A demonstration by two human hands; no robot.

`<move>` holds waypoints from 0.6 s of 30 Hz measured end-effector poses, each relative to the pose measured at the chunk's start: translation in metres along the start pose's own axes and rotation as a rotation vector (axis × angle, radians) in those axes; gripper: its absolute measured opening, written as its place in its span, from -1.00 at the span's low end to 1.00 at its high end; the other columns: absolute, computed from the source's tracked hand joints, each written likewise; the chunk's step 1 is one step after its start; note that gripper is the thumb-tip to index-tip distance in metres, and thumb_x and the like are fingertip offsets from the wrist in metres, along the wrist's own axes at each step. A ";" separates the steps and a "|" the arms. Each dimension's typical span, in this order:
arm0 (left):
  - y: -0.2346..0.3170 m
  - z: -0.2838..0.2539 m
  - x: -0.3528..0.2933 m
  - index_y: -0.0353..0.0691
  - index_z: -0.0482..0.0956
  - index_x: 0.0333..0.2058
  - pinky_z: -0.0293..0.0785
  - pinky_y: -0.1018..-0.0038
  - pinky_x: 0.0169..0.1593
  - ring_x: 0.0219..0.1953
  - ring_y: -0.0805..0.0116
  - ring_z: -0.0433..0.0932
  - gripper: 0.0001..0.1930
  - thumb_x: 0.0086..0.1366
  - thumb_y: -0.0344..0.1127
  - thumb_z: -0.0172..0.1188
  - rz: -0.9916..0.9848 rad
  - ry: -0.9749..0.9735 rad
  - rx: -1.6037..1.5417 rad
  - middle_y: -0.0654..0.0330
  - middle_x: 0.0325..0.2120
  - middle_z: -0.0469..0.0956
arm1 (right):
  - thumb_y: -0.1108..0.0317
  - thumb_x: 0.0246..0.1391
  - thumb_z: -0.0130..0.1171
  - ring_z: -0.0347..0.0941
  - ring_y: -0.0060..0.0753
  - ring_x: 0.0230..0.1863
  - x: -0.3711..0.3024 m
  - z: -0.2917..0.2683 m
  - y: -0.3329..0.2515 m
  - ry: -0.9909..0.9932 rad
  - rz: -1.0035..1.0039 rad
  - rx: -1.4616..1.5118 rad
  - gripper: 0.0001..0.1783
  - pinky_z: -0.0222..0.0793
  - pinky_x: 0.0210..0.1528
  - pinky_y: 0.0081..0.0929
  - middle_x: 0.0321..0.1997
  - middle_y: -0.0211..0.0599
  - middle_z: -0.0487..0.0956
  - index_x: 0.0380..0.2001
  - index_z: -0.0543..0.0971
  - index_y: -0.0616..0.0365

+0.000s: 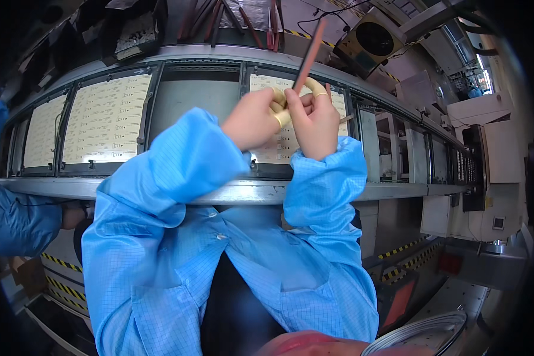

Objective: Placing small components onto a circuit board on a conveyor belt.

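Observation:
A long narrow strip [310,54], reddish-brown with a dark side, points up and away from my hands. Its lower end is pinched between the thumb and fingers of my right hand [315,123]. Close beside it, my left hand [254,118] has its fingers curled in, and whatever they grip is hidden. Pale yellow finger cots cover some fingertips on both hands. Below the hands lies a cream printed panel [268,151] in a dark frame, partly covered by them. A thin stick-like end [346,118] shows just right of my right hand.
More cream panels [105,115] sit in dark frames along the conveyor line [231,193] to the left. Dark bins [137,35] and several reddish strips [252,28] lie beyond the far rail. At the left edge is another person's blue sleeve [21,222].

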State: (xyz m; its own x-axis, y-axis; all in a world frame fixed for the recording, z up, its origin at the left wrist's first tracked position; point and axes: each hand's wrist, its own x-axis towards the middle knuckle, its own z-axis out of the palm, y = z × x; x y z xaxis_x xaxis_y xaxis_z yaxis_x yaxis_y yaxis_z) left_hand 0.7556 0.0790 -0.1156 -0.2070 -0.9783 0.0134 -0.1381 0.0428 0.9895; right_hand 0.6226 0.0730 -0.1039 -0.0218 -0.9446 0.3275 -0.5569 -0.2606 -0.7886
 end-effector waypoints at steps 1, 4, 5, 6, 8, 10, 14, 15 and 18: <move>-0.008 0.005 -0.002 -0.41 0.46 -0.25 0.45 0.40 -0.37 -0.45 0.27 0.54 -0.71 0.09 -0.33 0.17 0.092 0.017 0.057 0.03 -0.50 0.53 | 0.35 -0.01 0.21 0.37 -0.70 -0.63 0.000 0.002 0.000 0.020 -0.029 -0.047 -0.67 0.28 -0.56 -0.68 -0.64 -0.42 0.49 -0.16 0.50 0.25; -0.007 0.004 -0.009 -0.37 0.46 -0.25 0.44 0.36 -0.27 -0.35 0.13 0.54 -0.71 0.09 -0.31 0.17 0.214 -0.061 0.240 -0.05 -0.42 0.52 | 0.36 -0.02 0.20 0.46 -0.61 -0.62 -0.003 0.000 0.009 0.027 -0.045 -0.130 -0.68 0.35 -0.56 -0.61 -0.63 -0.35 0.53 -0.16 0.51 0.24; -0.006 0.000 -0.011 -0.35 0.46 -0.26 0.44 0.33 -0.23 -0.30 0.07 0.52 -0.72 0.09 -0.29 0.18 0.250 -0.141 0.370 -0.06 -0.38 0.50 | 0.37 -0.03 0.20 0.45 -0.57 -0.64 -0.005 -0.003 0.012 0.001 -0.024 -0.153 -0.65 0.35 -0.57 -0.58 -0.64 -0.35 0.52 -0.13 0.50 0.24; -0.010 -0.006 -0.014 -0.35 0.46 -0.26 0.44 0.33 -0.23 -0.30 0.07 0.52 -0.72 0.09 -0.29 0.18 0.248 -0.146 0.368 -0.06 -0.38 0.50 | 0.37 -0.04 0.20 0.45 -0.54 -0.65 -0.007 -0.005 0.014 -0.025 -0.003 -0.175 -0.62 0.35 -0.57 -0.55 -0.65 -0.35 0.51 -0.10 0.49 0.24; -0.018 -0.020 -0.021 -0.32 0.45 -0.32 0.44 0.29 -0.19 -0.28 0.07 0.49 -0.74 0.10 -0.25 0.17 0.358 -0.231 0.847 -0.02 -0.38 0.46 | 0.36 -0.05 0.20 0.43 -0.49 -0.66 -0.019 -0.009 0.026 -0.068 -0.019 -0.271 -0.57 0.34 -0.57 -0.50 -0.67 -0.36 0.49 -0.06 0.46 0.23; -0.020 -0.026 -0.030 -0.30 0.45 -0.36 0.46 0.27 -0.20 -0.30 0.09 0.49 -0.76 0.09 -0.24 0.16 0.372 -0.182 0.888 0.03 -0.41 0.45 | 0.35 -0.07 0.21 0.42 -0.45 -0.68 -0.032 -0.005 0.046 -0.116 -0.040 -0.361 -0.53 0.33 -0.58 -0.46 -0.69 -0.36 0.47 -0.02 0.44 0.21; -0.036 -0.026 -0.033 -0.31 0.44 -0.37 0.45 0.25 -0.25 -0.32 0.05 0.49 -0.79 0.09 -0.28 0.14 0.293 -0.290 1.062 0.02 -0.42 0.45 | 0.33 -0.08 0.21 0.39 -0.38 -0.67 -0.044 0.006 0.055 -0.227 -0.016 -0.452 -0.46 0.32 -0.56 -0.41 -0.72 -0.37 0.42 0.04 0.40 0.17; -0.040 -0.026 -0.032 -0.31 0.44 -0.39 0.45 0.24 -0.25 -0.33 0.05 0.49 -0.81 0.09 -0.30 0.13 0.302 -0.274 1.062 0.00 -0.42 0.45 | 0.33 -0.07 0.20 0.39 -0.38 -0.67 -0.044 0.007 0.051 -0.223 -0.022 -0.437 -0.46 0.32 -0.55 -0.41 -0.72 -0.36 0.42 0.04 0.40 0.17; -0.036 -0.030 -0.028 -0.33 0.44 -0.38 0.45 0.23 -0.24 -0.34 0.02 0.50 -0.82 0.09 -0.34 0.10 0.237 -0.382 0.983 -0.02 -0.41 0.45 | 0.33 -0.07 0.19 0.39 -0.38 -0.66 -0.046 0.018 0.065 -0.199 -0.038 -0.436 -0.48 0.33 -0.54 -0.42 -0.71 -0.36 0.42 0.03 0.40 0.17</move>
State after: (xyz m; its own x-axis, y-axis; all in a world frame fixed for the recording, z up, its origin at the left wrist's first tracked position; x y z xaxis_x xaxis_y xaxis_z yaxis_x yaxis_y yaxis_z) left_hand 0.7952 0.0992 -0.1472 -0.5958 -0.8028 -0.0246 -0.7361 0.5335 0.4165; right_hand 0.6023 0.0958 -0.1793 0.1411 -0.9670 0.2119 -0.8517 -0.2277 -0.4720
